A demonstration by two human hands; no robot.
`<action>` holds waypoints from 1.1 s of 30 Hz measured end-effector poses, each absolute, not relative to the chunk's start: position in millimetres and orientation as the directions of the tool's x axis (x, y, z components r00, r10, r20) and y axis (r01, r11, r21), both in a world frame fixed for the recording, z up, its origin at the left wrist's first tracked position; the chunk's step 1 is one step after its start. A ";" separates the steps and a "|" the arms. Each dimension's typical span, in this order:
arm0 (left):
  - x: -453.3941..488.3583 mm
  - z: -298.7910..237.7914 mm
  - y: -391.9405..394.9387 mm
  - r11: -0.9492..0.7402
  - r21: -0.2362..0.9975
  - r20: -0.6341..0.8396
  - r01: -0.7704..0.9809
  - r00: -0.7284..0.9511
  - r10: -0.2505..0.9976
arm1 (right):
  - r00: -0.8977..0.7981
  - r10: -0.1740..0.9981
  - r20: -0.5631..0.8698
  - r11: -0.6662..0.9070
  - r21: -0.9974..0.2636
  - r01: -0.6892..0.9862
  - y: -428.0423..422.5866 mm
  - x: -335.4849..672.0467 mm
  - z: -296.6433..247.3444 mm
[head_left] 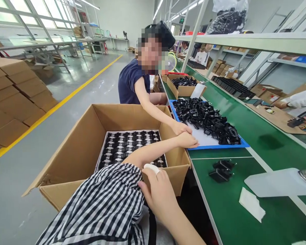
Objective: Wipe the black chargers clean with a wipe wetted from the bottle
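Left hand (190, 140) pressed flat on blue plastic tray (219, 145) near edge; right hand (156, 190) pinching checked sleeve (109, 200). Tray still heaped with black plastic parts (206, 117); cardboard box (73, 149) nearly layered.

No words or numbers can be read anywhere. A white label on a cardboard box (273, 98) at about two o'clock has a red mark, but it is too small and blurry to make out.
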State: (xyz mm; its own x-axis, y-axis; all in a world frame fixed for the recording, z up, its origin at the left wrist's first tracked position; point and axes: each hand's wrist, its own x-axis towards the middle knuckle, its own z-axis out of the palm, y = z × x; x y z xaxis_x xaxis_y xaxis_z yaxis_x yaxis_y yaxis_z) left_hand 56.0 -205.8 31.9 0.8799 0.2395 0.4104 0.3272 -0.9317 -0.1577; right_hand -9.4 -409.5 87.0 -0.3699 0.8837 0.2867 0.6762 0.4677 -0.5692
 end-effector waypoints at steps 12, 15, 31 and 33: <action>61.0 20.1 -197.2 -0.944 -0.229 0.473 0.237 0.875 0.105 | -0.585 0.803 0.113 0.510 -0.639 0.576 -414.0 10.3 100.1; 61.7 18.4 -197.6 -0.951 -0.209 0.481 0.228 0.871 0.103 | -0.460 0.878 0.134 0.451 -0.556 0.698 -413.9 51.2 95.0; 58.4 24.3 -208.8 -0.876 0.150 0.390 0.458 0.787 0.478 | 0.297 0.950 -0.093 -0.308 -0.142 0.941 -376.6 222.5 68.0; 59.1 22.0 -208.0 -0.873 0.164 0.389 0.459 0.784 0.485 | 0.311 0.941 -0.136 -0.335 -0.230 0.914 -372.3 222.7 68.9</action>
